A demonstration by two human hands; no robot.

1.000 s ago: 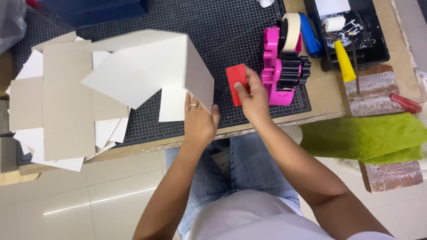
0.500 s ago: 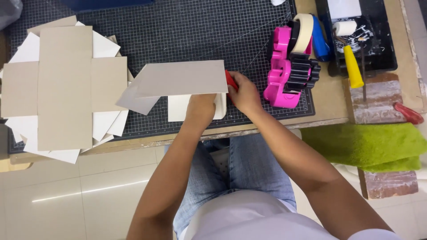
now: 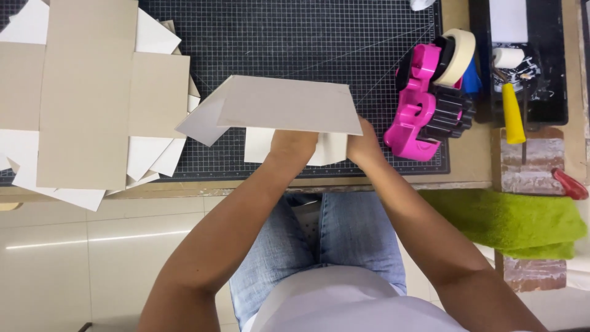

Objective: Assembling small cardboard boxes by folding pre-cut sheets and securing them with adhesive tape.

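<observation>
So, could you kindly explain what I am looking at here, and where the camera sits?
The picture comes from a camera worn on a person's head, looking down at their own bare arms and lap. No machine is involved. Both hands, left hand and right hand, hold a folded grey cardboard piece just above a black gridded cutting mat; most of each grip is hidden under the board. To the left lies a stack of flat cardboard cut-outs. To the right stands a pink tape dispenser with a roll of tape, then a black tray of small tools and a green cloth.
</observation>
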